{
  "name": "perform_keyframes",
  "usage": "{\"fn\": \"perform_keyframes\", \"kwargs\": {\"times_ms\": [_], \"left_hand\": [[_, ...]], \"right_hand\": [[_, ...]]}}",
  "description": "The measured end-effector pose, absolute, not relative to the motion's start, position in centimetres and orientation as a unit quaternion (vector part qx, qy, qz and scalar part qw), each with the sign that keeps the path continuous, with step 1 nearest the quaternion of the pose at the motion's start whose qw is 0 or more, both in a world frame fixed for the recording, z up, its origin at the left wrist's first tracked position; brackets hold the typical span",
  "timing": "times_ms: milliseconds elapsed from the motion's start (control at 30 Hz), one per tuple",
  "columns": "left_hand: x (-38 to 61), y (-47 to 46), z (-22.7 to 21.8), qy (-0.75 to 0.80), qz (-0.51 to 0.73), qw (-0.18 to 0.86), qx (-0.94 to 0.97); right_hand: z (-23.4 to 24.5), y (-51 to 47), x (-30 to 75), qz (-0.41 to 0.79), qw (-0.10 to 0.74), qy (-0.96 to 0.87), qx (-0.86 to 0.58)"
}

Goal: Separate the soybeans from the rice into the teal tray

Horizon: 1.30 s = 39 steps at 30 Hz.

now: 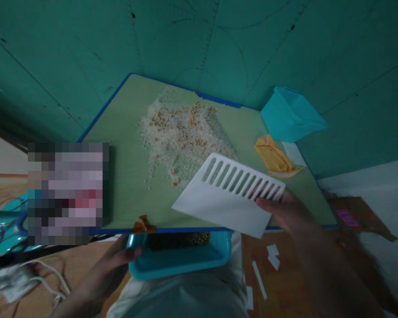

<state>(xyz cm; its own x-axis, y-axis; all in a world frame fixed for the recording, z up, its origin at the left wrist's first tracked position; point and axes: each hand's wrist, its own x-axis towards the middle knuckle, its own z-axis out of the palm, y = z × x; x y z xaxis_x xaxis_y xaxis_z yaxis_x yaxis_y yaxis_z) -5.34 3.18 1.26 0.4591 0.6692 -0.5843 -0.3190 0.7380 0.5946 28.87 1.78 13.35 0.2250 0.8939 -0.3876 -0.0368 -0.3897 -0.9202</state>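
Pinching the right end of a white slotted scraper plate (212, 198), the right hand (287, 210) keeps its thumb on the upper face, a hold that leaves the long solid edge and the far tip free over the table (126, 176). The plate is tilted, its slots facing away from the person, its tip near the heap of white grains (170, 134) mixed with yellow beans (195, 112) in the middle of the tabletop. The left hand (114, 263) grips the left end of a turquoise tray (179, 271), thumb over the rim and the other fingers mostly hidden, probably to steady it. The tray sits in front of the person's body, tucked against or just under the table's near edge, perhaps so that little gap lies between the two; whether it rests on the lap cannot be told. Dark beans or seeds and some yellowish ones lie along its far side. Brown tape (144, 225) clings to the near edge, while an orange-yellow cloth (275, 157) and an angular turquoise container (290, 115) stay off to the right, apart from the heap.
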Motion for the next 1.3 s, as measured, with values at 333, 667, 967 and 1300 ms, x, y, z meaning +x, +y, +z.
{"fn": "perform_keyframes", "kwargs": {"times_ms": [333,667,967,1300], "left_hand": [[-4.7,3.1,1.4,0.438,0.294,0.829,0.184],[-4.8,3.2,1.7,0.453,0.301,0.817,0.190],[-4.7,3.0,1.3,0.427,0.297,0.830,0.201],[-5.2,3.1,1.7,0.443,0.300,0.813,0.230]], "right_hand": [[13.3,2.6,30.1,0.441,0.480,-0.317,-0.689],[13.6,2.5,30.1,0.462,0.459,-0.321,-0.687],[13.1,2.1,29.6,0.480,0.448,-0.316,-0.684],[13.1,2.9,28.3,0.494,0.431,-0.356,-0.666]]}}
